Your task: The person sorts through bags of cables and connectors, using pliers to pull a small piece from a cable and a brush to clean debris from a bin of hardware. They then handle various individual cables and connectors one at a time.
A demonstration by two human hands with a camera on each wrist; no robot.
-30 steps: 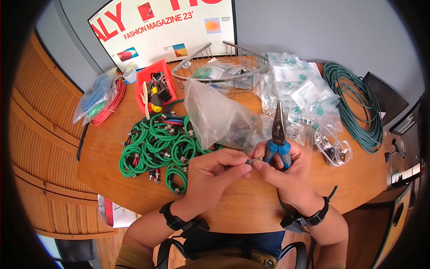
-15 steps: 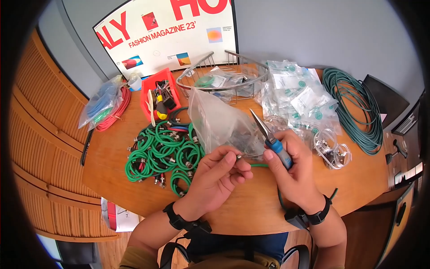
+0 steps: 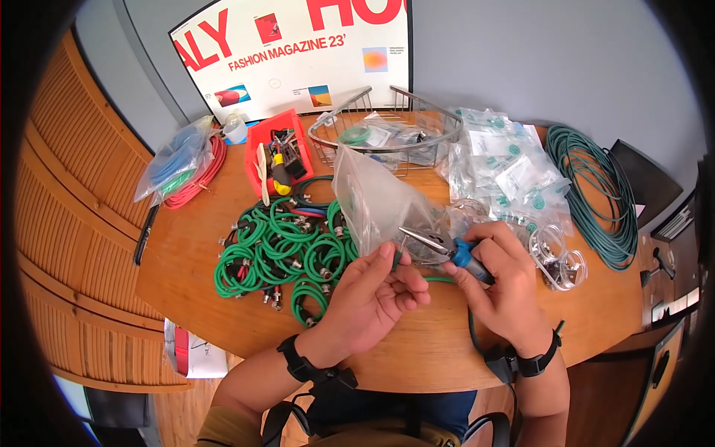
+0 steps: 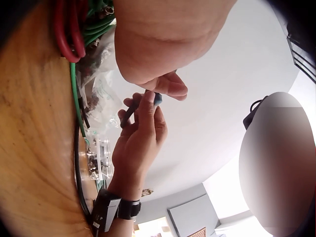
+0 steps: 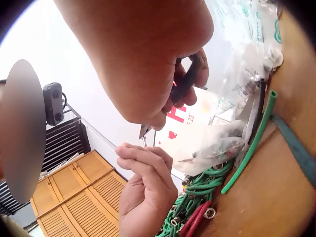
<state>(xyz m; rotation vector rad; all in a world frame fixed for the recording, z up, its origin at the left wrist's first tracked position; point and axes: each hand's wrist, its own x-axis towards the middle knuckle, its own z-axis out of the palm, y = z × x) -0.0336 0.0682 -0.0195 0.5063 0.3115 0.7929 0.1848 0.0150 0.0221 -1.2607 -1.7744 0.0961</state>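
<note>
The long-nose pliers point(image 3: 463, 255) have been brought to the small dark piece point(image 3: 397, 260) pinched by the left hand point(image 3: 363, 304). They are gripped by the right hand point(image 3: 508, 289). Its tip seems worked on; steadiness seems needed.

The bin point(image 3: 257, 170) is red, the coiled cables point(image 3: 328, 253) green.

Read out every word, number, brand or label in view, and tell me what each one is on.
"ALY": framed panel, large red letters, cut off at the left.
"HO": same panel, cut off at the top.
"FASHION MAGAZINE 23'": same panel.
Too small or blurred: the panel's small captions, and print on the plastic bags and wrist device.
</note>
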